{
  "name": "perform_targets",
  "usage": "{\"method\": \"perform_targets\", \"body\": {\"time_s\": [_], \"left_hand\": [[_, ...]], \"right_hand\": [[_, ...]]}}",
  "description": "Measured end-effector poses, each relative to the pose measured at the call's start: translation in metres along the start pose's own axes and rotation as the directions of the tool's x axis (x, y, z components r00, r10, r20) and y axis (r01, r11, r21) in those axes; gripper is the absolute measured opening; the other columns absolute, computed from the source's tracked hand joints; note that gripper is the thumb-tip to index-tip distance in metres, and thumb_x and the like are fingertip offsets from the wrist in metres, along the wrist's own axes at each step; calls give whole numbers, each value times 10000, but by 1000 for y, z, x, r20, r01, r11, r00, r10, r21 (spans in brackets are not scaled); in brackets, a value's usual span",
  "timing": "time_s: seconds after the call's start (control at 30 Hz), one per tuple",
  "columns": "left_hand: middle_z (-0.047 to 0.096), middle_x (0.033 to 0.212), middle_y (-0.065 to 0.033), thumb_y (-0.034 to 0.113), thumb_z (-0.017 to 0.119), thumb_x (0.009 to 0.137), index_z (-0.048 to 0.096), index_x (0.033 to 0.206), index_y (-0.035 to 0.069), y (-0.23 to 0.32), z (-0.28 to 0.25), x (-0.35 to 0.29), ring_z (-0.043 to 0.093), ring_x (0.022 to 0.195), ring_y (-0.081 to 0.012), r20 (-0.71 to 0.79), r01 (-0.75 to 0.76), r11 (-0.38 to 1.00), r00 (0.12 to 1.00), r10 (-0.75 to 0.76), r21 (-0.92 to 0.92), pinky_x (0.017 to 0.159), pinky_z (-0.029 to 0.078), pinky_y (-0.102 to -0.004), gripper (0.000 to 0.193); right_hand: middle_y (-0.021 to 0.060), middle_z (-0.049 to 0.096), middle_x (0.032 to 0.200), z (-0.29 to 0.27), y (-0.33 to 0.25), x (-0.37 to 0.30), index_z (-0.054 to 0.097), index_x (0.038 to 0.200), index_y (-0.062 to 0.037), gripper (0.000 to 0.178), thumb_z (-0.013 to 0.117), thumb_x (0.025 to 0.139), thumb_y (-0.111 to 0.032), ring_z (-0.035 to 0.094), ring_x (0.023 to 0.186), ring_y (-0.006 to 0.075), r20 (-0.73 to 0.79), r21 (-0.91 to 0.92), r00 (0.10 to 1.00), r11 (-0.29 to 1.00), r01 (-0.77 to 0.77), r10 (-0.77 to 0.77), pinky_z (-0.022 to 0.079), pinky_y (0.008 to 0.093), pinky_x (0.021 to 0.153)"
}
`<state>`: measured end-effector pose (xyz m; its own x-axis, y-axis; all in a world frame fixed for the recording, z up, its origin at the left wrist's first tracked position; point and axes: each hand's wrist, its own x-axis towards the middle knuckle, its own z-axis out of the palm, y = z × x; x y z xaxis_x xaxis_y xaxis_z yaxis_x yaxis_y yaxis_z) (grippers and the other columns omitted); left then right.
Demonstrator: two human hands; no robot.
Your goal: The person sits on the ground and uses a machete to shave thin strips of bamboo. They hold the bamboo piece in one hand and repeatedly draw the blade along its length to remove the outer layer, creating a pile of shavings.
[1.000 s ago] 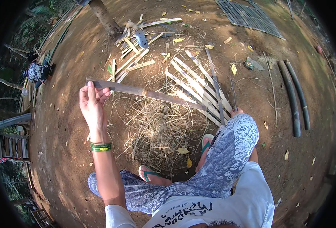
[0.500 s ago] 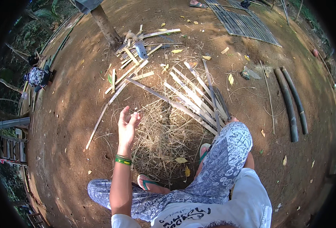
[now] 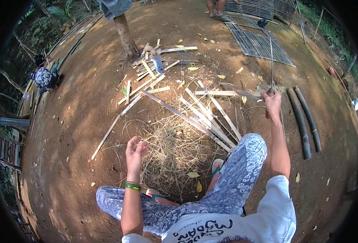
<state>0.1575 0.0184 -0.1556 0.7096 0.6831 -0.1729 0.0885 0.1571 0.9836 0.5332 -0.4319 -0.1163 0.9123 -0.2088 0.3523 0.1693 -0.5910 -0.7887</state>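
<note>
My left hand (image 3: 134,152) hovers over the left edge of a heap of pale shavings (image 3: 167,137), its fingers loosely curled and apart with nothing visible in them. On the right, my right hand (image 3: 271,101) is closed round the handle of a machete (image 3: 271,60), whose blade points away from me and shows nearly edge-on. Just left of that hand, a pale bamboo strip (image 3: 219,93) lies crosswise, with a blurred greyish-brown strip (image 3: 246,93) beside it; I cannot tell whether the hand touches them. Several split bamboo strips (image 3: 203,115) fan out toward my right knee.
Another blade (image 3: 158,64) rests on a pile of strips (image 3: 148,72) by a tree trunk (image 3: 126,36). Two dark bamboo poles (image 3: 299,121) lie at right. Beyond is a slatted bamboo panel (image 3: 260,42). One person (image 3: 45,79) sits far left; another's legs (image 3: 215,8) show at the top.
My right hand has moved from beside my right knee outward and forward, with the machete raised. Strips near it have shifted to lie crosswise. My left hand has barely moved; its fingers curl a little differently.
</note>
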Motion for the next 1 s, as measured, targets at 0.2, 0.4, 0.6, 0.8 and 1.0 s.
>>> {"method": "perform_targets", "body": {"time_s": [0.2,0.4,0.6,0.8,1.0], "left_hand": [[693,1052,-142,172,589,1015,471,1351,22,1,10,-15,691,962,-211,50,-60,998,997,61,-28,865,560,-324,387],[689,1099,-140,194,577,1015,507,1327,25,-17,20,-22,687,989,-214,131,-18,1000,991,20,-19,903,549,-337,362],[706,1076,-145,255,557,1033,583,1245,8,-26,41,-37,694,991,-208,205,24,999,978,-20,-21,916,552,-327,326],[658,1179,-187,597,432,1010,433,1386,-84,-17,41,-37,644,1092,-234,212,221,952,961,-176,-212,963,518,-355,778],[381,1495,-255,767,396,921,97,1535,-76,27,-6,-22,435,1351,-330,-32,-41,537,999,27,-843,1117,389,-440,1085]], "right_hand": [[72,628,694,-67,-145,16,663,921,-9,269,792,804,-215,573,659,160,-141,-54,924,934,352,-356,469,337,659],[4,615,687,-103,-229,-11,658,881,-10,194,774,856,-164,518,643,61,-159,51,828,834,550,-537,415,244,596],[-18,628,700,-111,-280,-39,643,885,-35,189,793,864,-147,544,640,35,-187,399,895,801,446,-406,403,212,524],[45,672,771,-77,-294,-35,641,907,-47,228,839,814,-114,611,641,108,-254,649,896,624,436,-363,459,225,525],[79,661,806,-19,-270,-39,602,957,-11,298,842,780,-28,619,635,150,-8,861,989,503,81,-145,503,247,550]]}}
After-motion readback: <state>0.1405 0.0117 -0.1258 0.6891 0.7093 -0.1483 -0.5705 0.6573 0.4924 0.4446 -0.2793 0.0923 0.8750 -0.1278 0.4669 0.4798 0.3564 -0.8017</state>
